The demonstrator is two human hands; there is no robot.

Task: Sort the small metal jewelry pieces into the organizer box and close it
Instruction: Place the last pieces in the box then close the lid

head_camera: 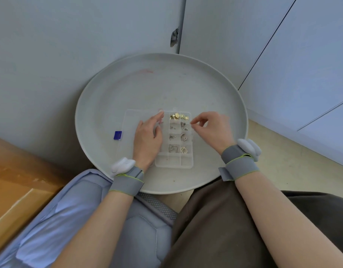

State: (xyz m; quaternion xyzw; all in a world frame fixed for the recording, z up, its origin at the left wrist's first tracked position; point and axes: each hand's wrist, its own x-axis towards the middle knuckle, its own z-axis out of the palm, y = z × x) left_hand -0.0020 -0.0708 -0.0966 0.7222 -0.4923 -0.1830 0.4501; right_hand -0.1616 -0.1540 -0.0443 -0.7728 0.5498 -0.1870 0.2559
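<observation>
A clear plastic organizer box [173, 163] lies open on a round white tray [128, 89]. Its lid [130, 120] is folded out flat to the left and carries a blue label [117, 135]. Gold pieces [178, 116] fill the far compartments, and silver rings and hooks [174, 148] sit in the middle ones. The nearest row looks empty. My left hand [148, 139] rests on the box's left side and lid, fingers spread. My right hand [210, 125] hovers at the box's right edge, thumb and forefinger pinched together; whether a tiny piece sits between them is too small to tell.
The tray stands in a corner against pale walls [70, 45]. A wooden surface [15, 182] lies at the lower left. A light blue bag [73, 219] and my brown-clad leg [215, 219] are just below the tray's near rim. Both wrists wear grey straps.
</observation>
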